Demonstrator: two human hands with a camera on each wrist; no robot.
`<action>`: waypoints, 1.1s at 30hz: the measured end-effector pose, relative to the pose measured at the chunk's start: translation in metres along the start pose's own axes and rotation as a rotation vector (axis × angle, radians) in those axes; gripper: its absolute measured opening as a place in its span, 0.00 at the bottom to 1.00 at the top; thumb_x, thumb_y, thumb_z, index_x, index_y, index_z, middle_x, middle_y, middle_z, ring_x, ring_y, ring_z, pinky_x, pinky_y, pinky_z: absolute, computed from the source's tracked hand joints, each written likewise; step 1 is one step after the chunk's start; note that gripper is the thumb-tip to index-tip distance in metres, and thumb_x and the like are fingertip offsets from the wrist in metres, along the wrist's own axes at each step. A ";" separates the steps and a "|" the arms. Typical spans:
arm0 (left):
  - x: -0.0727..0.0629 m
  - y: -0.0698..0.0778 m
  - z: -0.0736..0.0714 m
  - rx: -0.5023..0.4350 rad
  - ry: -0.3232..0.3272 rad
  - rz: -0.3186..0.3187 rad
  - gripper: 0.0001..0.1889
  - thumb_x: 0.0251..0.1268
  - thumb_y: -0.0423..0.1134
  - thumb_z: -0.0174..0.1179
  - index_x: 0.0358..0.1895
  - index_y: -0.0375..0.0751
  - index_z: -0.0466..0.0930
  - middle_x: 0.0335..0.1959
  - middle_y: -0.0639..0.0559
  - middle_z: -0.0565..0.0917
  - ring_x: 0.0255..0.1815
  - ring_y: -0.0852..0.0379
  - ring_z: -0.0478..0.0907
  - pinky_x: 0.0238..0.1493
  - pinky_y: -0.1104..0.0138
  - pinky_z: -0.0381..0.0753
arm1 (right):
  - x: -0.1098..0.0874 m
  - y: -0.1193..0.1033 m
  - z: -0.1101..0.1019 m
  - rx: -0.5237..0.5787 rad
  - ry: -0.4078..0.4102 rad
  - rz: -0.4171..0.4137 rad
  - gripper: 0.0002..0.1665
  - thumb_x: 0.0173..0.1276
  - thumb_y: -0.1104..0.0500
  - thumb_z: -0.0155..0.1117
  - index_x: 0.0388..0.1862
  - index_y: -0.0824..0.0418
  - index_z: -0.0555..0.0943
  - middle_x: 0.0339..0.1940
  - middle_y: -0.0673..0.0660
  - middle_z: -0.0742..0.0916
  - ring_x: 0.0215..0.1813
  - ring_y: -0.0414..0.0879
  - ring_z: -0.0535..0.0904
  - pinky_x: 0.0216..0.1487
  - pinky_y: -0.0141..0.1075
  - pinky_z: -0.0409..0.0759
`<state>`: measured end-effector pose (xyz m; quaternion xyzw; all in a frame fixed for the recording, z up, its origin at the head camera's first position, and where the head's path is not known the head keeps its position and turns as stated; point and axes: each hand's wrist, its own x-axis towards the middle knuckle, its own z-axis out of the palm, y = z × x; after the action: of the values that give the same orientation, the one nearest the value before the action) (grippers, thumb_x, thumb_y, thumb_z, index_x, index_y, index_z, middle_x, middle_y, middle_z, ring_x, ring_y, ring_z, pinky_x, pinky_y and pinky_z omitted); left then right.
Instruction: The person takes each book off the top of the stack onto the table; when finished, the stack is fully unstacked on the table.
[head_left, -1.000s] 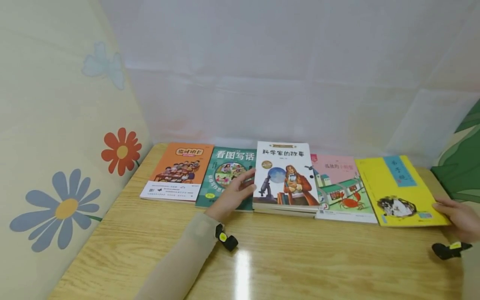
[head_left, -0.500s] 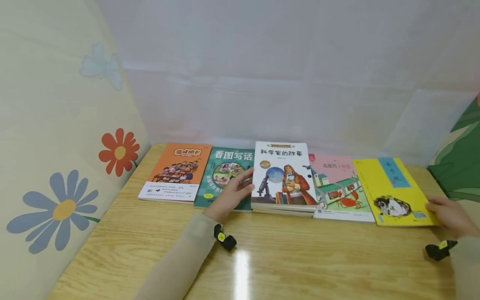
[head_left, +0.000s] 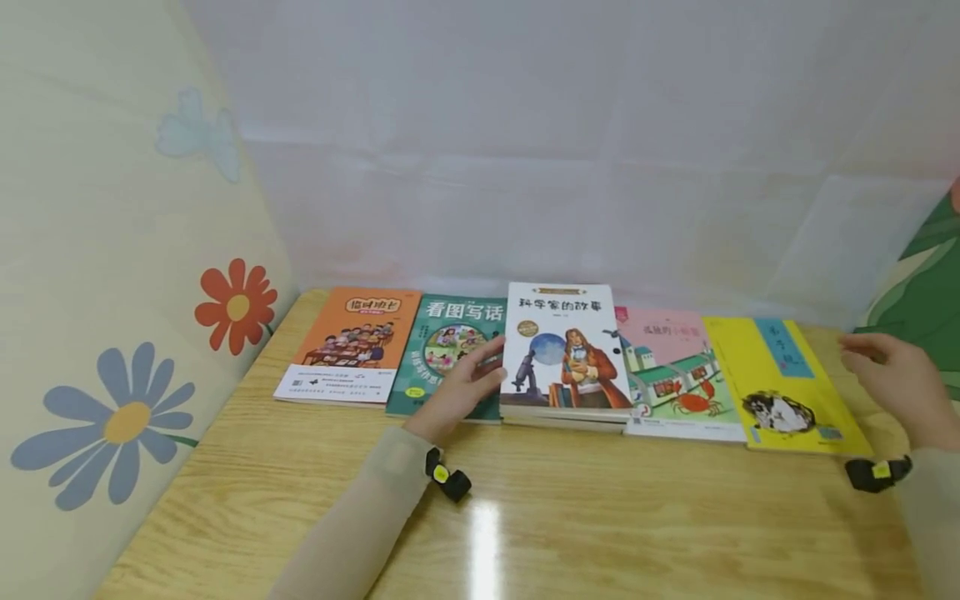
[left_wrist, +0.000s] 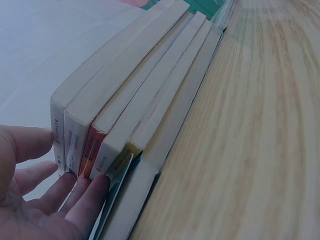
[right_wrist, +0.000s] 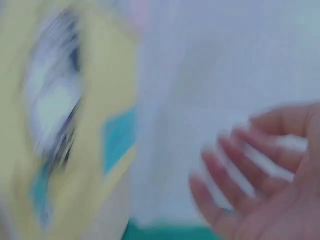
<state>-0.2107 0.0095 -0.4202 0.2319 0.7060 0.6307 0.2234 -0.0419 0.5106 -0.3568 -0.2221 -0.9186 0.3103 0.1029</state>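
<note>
In the head view my left hand (head_left: 461, 392) reaches over the green book (head_left: 450, 337), its fingers at the left side of the white-covered book (head_left: 562, 350), which lies on top of a stack. The left wrist view shows the fingertips touching the spines of several stacked books (left_wrist: 130, 85). To the right, my right hand (head_left: 896, 383) hovers beside the yellow book (head_left: 783, 383) with relaxed fingers, apart from it and holding nothing. The blurred right wrist view shows the spread fingers (right_wrist: 240, 165) and the yellow cover.
An orange book (head_left: 348, 337) lies at the row's left end. A pink book with a crab (head_left: 678, 375) lies between the white-covered and yellow ones. All rest on a wooden table (head_left: 600, 517) against a white cloth backdrop (head_left: 525, 167); a flower-patterned wall (head_left: 112, 275) borders the left.
The right hand pushed the yellow book left, closer to the pink book, then released it and lifted away. The left hand stays at the stack.
</note>
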 end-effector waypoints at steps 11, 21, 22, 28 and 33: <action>0.000 0.002 0.005 0.000 0.005 -0.013 0.31 0.81 0.37 0.52 0.81 0.47 0.55 0.79 0.44 0.59 0.78 0.44 0.60 0.74 0.51 0.67 | -0.017 -0.080 0.037 0.815 -0.257 -0.273 0.11 0.79 0.61 0.57 0.55 0.57 0.82 0.45 0.45 0.86 0.44 0.39 0.83 0.44 0.25 0.84; -0.002 0.002 0.002 -0.013 0.003 -0.007 0.31 0.81 0.37 0.52 0.81 0.45 0.54 0.80 0.45 0.58 0.78 0.44 0.60 0.73 0.53 0.68 | -0.021 -0.124 0.092 0.652 -0.401 -0.103 0.23 0.82 0.52 0.54 0.67 0.65 0.73 0.62 0.57 0.79 0.54 0.44 0.80 0.56 0.32 0.83; -0.002 0.002 0.002 -0.014 0.003 -0.007 0.31 0.81 0.37 0.52 0.81 0.46 0.54 0.80 0.45 0.58 0.78 0.44 0.60 0.73 0.53 0.68 | -0.021 -0.127 0.099 0.660 -0.422 -0.079 0.25 0.82 0.53 0.54 0.69 0.66 0.72 0.65 0.61 0.77 0.57 0.48 0.79 0.58 0.33 0.82; -0.001 0.001 0.000 -0.022 0.003 -0.011 0.31 0.81 0.38 0.52 0.81 0.46 0.54 0.80 0.46 0.58 0.78 0.45 0.59 0.73 0.53 0.68 | -0.022 -0.137 0.133 0.703 -0.473 -0.035 0.32 0.81 0.61 0.52 0.78 0.72 0.60 0.75 0.70 0.67 0.74 0.62 0.66 0.70 0.44 0.74; -0.001 0.002 0.001 -0.018 -0.002 -0.002 0.31 0.81 0.37 0.51 0.81 0.45 0.54 0.80 0.45 0.58 0.78 0.44 0.59 0.73 0.53 0.67 | -0.023 -0.141 0.149 0.726 -0.496 -0.005 0.36 0.80 0.62 0.52 0.80 0.69 0.55 0.79 0.69 0.63 0.76 0.63 0.62 0.74 0.51 0.68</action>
<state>-0.2096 0.0096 -0.4183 0.2297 0.7002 0.6367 0.2270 -0.1186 0.3215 -0.3885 -0.0881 -0.7475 0.6566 -0.0486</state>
